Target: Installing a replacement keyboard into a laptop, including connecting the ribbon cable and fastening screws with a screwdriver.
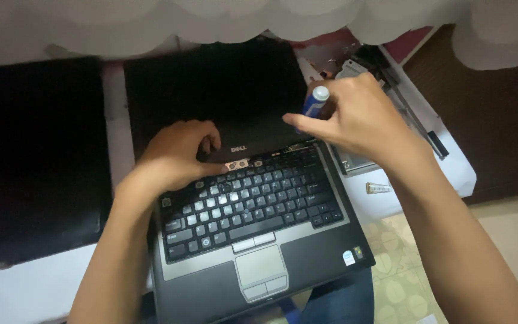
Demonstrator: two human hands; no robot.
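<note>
Screwdriver [316, 100] tip hidden, right hand [355, 120] gripping

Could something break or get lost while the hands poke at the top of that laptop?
Maybe. The right hand holds a blue-handled screwdriver over the hinge strip of the open black laptop; a slip could scratch the dark screen or pop a key. The left hand presses near the hinge, so hard pushing might crack the thin plastic there. The laptop's front edge seems to hang off the white table, so it could tip.
</note>
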